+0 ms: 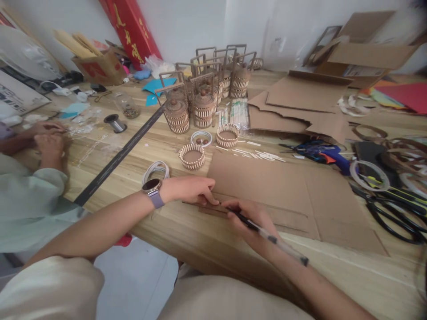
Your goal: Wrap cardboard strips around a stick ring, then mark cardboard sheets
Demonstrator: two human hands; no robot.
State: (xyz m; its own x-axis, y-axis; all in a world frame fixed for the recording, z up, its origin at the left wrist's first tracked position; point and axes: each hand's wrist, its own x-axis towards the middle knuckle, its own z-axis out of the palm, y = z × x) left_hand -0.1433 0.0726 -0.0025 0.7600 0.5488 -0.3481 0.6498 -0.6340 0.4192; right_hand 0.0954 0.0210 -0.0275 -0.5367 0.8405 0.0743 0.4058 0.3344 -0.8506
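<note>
My right hand (pixel 251 222) is closed around a pen (pixel 276 242) with a clear barrel and a black grip. Its tip end points left at a narrow cardboard strip (pixel 215 208) on the near edge of a large cardboard sheet (pixel 267 182). My left hand (pixel 191 189), a watch on its wrist, presses that strip down with bent fingers, its fingertips close to the pen's tip. Beyond the left hand stand two small round stick-walled baskets (pixel 192 157) (pixel 227 135). Rolls of white tape (pixel 156 171) lie behind the left wrist.
Several lidded baskets with tall handles (pixel 176 115) stand at the back. Loose sticks (pixel 263 155) lie behind the sheet. Black scissors (pixel 396 220) and a blue glue gun (pixel 340 162) are on the right. At the left, another person's hands (pixel 50 140) rest near a wire spool (pixel 115 123).
</note>
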